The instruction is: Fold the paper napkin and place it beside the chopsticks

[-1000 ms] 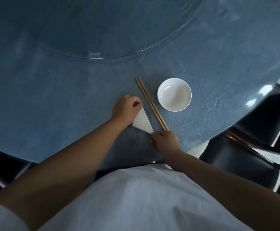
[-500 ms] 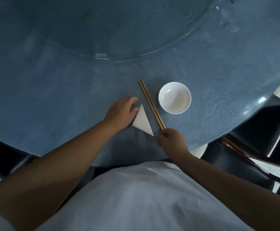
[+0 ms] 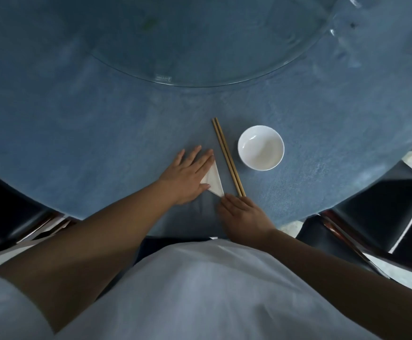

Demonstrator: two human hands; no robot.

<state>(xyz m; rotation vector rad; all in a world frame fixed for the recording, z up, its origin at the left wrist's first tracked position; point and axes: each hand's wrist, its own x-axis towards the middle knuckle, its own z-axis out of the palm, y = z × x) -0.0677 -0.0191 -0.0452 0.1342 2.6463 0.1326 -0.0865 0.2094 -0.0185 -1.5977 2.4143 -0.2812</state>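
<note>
A white paper napkin [image 3: 214,180], folded into a triangle, lies flat on the blue table just left of a pair of brown chopsticks [image 3: 228,156]. My left hand [image 3: 187,176] rests flat with spread fingers on the napkin's left part and hides some of it. My right hand [image 3: 245,215] lies near the table's front edge, its fingertips touching the napkin's near corner and the near ends of the chopsticks. Neither hand grips anything.
A white empty bowl [image 3: 260,147] stands right of the chopsticks. A large round glass turntable [image 3: 200,79] covers the table's middle. Dark chairs [image 3: 381,217] stand at the right and left of the table's edge. My white shirt fills the bottom of the view.
My left hand has opened from a curled fist and now lies flat on the napkin. My right hand has slid back to the napkin's near corner with fingers stretched out.
</note>
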